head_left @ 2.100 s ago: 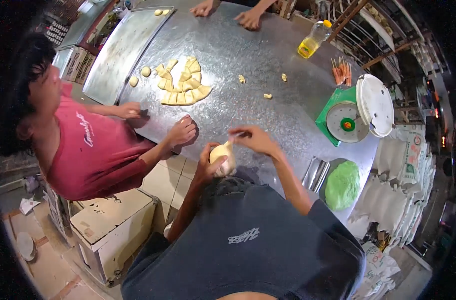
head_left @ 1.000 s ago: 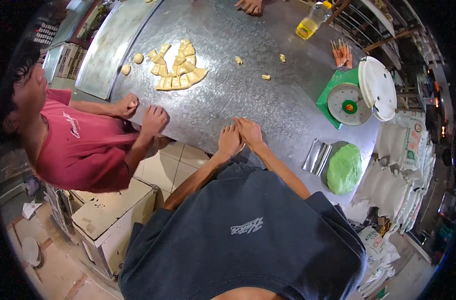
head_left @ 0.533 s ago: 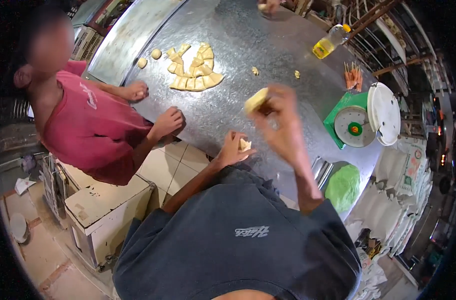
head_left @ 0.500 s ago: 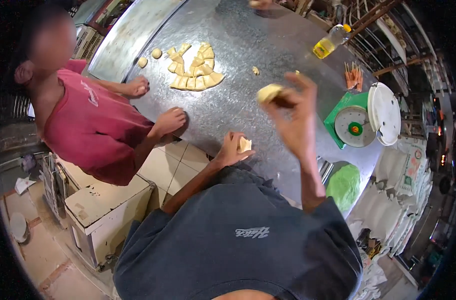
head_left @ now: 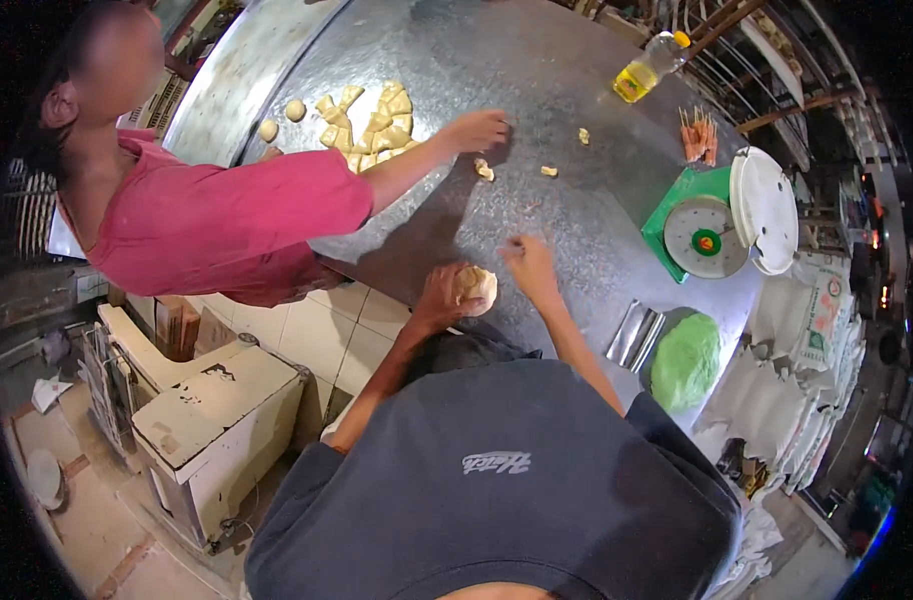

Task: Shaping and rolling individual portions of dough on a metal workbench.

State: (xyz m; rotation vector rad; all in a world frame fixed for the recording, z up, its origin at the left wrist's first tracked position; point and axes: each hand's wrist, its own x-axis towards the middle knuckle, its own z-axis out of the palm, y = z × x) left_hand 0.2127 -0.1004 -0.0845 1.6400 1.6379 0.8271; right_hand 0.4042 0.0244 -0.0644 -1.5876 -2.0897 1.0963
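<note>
My left hand (head_left: 440, 302) is wrapped round a pale lump of dough (head_left: 477, 290) near the table's front edge. Just right of it, over the metal table (head_left: 576, 215), hovers my right hand (head_left: 532, 268), its fingers curled together; whether something small is between them is hidden. Beyond my hands lie small dough scraps (head_left: 484, 171). A person in a red shirt, at the left, stretches a hand (head_left: 479, 131) over the table near those scraps. Cut dough pieces (head_left: 384, 128) sit in a cluster partly behind that arm, with two round dough balls (head_left: 295, 110) farther left.
On the right stands a green dial scale (head_left: 698, 232) with a white round pan. A green dough mass (head_left: 685, 362) lies in front of it, beside a shiny metal piece (head_left: 635, 337). Skewered sticks (head_left: 697, 137) and an oil bottle (head_left: 650, 68) are at the far right.
My right hand has come down from its raised position, where it held dough. The lump in my left hand looks bigger. The other person's arm has reached out across the table.
</note>
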